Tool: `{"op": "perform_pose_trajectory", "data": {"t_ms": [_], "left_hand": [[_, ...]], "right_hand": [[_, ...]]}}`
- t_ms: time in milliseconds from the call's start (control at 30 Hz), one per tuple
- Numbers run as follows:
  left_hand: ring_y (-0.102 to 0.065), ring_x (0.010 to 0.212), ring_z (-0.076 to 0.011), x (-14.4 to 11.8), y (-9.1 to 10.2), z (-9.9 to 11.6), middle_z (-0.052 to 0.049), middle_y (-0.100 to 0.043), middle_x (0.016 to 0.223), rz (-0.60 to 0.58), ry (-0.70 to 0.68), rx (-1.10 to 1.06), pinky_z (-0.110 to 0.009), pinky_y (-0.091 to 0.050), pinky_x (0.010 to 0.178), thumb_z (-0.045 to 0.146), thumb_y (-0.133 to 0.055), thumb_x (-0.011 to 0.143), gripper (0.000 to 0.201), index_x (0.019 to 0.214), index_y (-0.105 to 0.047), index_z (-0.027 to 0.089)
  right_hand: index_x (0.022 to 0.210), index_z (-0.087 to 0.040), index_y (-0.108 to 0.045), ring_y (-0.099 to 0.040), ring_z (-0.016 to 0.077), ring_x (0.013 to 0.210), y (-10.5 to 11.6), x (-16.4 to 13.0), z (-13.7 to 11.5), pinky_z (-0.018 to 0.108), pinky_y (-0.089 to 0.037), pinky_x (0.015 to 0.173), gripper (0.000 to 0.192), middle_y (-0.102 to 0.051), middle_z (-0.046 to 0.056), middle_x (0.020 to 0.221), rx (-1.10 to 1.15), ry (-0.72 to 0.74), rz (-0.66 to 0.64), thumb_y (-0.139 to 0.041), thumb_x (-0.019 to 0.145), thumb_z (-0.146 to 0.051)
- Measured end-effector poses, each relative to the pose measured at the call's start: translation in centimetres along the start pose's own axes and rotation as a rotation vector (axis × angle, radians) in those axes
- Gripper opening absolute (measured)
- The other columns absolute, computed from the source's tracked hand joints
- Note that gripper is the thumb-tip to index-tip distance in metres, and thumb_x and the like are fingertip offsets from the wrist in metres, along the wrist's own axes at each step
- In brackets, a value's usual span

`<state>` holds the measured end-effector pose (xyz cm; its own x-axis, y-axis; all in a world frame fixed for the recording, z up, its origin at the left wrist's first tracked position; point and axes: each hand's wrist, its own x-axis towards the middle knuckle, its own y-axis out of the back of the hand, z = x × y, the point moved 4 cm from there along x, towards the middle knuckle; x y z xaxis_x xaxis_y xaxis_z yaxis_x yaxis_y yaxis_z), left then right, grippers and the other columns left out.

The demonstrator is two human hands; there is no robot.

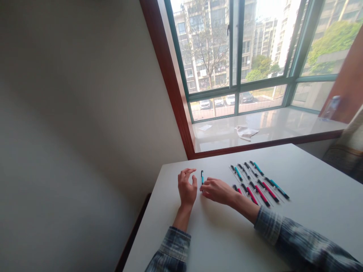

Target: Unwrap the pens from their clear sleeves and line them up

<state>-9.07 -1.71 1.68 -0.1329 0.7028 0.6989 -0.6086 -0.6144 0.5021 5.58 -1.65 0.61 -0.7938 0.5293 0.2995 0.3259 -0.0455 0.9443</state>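
The right sleeve [280,226] slants over the worktop [320,204] close beside the red barrels [262,193]; a careless sideways pull could drag them out of line. The most open room lies nearer, between the 2 sleeves. The right hand [217,189] is at the pen's [202,176] near end, its grip narrow; I cannot tell whether it pinches. Held loosely, the slim pen could slip or roll. The left hand [187,190], just left of the pen, has a wide, unfilled grip. Past the pen, a short strip leads to the far edge, below the sill [278,121]; a hard push could send it over.
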Motion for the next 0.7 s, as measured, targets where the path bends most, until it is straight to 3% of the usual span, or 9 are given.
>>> {"op": "perform_pose_trajectory", "data": {"t_ms": [567, 700], "left_hand": [[-0.061, 0.105, -0.025, 0.05, -0.55, -0.14, -0.006, -0.069, 0.107, -0.04, 0.001, -0.004, -0.042, -0.05, 0.095, 0.01, -0.053, 0.09, 0.027, 0.099, -0.074, 0.023], [-0.061, 0.104, -0.0252, 0.06, -0.44, -0.22, -0.006, -0.07, 0.105, -0.046, 0.007, -0.008, -0.042, -0.051, 0.094, 0.01, -0.053, 0.09, 0.026, 0.098, -0.074, 0.023]], "right_hand": [[0.096, -0.017, -0.071, -0.065, 0.0193, 0.082, -0.48, 0.01, 0.36, 0.031, -0.051, 0.08, 0.016, -0.072, 0.008, 0.089, -0.005, 0.003, -0.012, -0.056, 0.1, -0.016], [0.102, -0.018, -0.072, -0.066, 0.0204, 0.084, -0.21, -0.07, 0.18, 0.032, -0.052, 0.079, 0.014, -0.073, 0.008, 0.092, 0.016, -0.004, 0.008, -0.058, 0.1, -0.019]]}}
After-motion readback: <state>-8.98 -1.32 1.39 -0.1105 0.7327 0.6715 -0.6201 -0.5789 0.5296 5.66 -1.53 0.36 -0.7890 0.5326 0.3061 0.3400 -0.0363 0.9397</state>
